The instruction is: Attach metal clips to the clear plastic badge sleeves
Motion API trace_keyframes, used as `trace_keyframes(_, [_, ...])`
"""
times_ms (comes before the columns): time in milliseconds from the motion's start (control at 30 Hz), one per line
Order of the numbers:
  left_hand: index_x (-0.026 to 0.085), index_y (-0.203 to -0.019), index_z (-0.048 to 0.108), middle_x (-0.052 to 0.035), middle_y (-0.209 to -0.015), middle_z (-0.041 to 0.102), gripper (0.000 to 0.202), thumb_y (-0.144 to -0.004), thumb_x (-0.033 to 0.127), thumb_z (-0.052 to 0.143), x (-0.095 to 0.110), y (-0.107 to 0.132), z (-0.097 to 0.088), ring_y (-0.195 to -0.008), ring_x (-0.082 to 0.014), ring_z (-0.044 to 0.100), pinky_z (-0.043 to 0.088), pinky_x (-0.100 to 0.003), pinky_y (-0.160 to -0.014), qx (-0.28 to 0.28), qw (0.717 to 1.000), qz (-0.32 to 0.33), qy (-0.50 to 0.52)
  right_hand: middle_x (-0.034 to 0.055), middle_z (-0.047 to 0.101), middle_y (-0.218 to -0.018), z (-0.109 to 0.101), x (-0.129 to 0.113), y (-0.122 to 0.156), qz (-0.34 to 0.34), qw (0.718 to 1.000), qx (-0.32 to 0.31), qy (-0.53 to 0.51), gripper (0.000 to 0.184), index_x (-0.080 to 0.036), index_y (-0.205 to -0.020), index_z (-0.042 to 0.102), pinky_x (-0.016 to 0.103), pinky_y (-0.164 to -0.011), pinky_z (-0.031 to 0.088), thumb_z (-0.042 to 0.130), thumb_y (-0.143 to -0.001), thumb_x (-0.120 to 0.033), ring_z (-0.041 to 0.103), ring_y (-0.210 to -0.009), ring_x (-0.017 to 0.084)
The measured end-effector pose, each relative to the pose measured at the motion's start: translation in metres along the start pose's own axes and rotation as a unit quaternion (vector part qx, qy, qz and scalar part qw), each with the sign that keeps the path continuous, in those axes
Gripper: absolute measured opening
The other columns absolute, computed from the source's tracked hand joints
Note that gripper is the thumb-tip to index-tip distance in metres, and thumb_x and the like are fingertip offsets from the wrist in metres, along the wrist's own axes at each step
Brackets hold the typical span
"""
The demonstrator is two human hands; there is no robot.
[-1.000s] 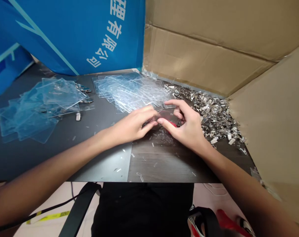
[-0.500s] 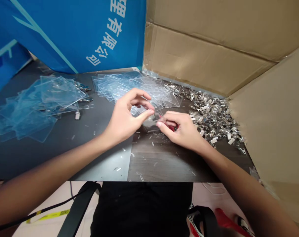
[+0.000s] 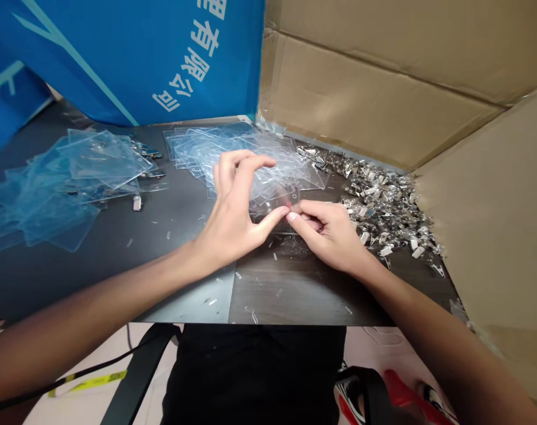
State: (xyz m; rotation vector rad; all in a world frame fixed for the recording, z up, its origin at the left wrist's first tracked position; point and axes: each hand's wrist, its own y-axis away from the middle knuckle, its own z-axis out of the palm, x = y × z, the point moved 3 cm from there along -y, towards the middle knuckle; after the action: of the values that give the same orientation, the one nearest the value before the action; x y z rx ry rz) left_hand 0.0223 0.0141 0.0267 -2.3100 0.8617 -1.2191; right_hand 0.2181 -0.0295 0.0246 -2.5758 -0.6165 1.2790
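Observation:
A clear plastic sleeve (image 3: 272, 209) stands tilted between my hands, just in front of the middle pile. My right hand (image 3: 328, 230) pinches its near edge, and a small red piece (image 3: 288, 203) shows at the fingertips. My left hand (image 3: 235, 203) arches over the sleeve with its thumb against the lower edge. Its fingers curl above the sleeve, so I cannot see whether they grip it. Two piles of clear sleeves lie beyond: one (image 3: 224, 150) behind my hands and one (image 3: 104, 159) further left.
A heap of small metal clips (image 3: 383, 206) lies to the right against a cardboard box wall (image 3: 374, 82). A blue printed banner (image 3: 117, 59) stands behind the dark tabletop (image 3: 95, 277), which has small clear bits scattered on it. A lone metal clip (image 3: 137, 203) lies near the left pile.
My left hand has lifted and moved away from the right, its fingers spreading. The sleeve has risen between my hands, and the red piece now shows at my right fingertips.

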Motion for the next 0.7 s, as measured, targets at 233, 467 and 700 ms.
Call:
trace_keyframes(233, [0.022,-0.126,0.059,-0.0117,-0.126,0.058,0.049,-0.089,0.032,0.089,-0.013,0.008,0.010,-0.119,-0.0302,0.061,0.058,-0.053,-0.110,0.016,0.996,-0.088,0.020,-0.0064,0.039,-0.063,0.000,0.003,-0.001,-0.023,0.999,0.016,0.040,0.037,-0.024,-0.073,0.052,0.032,-0.062,0.032,0.061,-0.109,-0.027,0.036,-0.057,0.013])
trace_keyframes(467, [0.021,-0.156,0.059,-0.0126,-0.131,0.063,0.065,-0.095,0.031,0.080,-0.021,0.010,0.021,-0.117,-0.0256,0.070,0.067,-0.042,-0.099,-0.052,0.974,-0.149,0.163,-0.0051,0.045,-0.065,0.003,0.004,0.000,-0.021,0.999,-0.007,0.039,0.038,-0.025,-0.075,0.048,0.031,-0.062,0.033,0.058,-0.111,-0.030,0.039,-0.059,0.013])
trace_keyframes(700, [0.015,-0.171,0.049,-0.0126,-0.129,0.070,0.093,-0.087,0.026,0.086,-0.026,0.006,0.025,-0.106,-0.0204,0.076,0.068,-0.041,-0.104,-0.110,0.930,-0.197,0.289,-0.0057,0.043,-0.063,0.004,0.003,0.001,-0.044,0.998,-0.005,0.037,0.040,-0.026,-0.073,0.038,0.030,-0.061,0.033,0.057,-0.108,-0.024,0.037,-0.057,0.012])
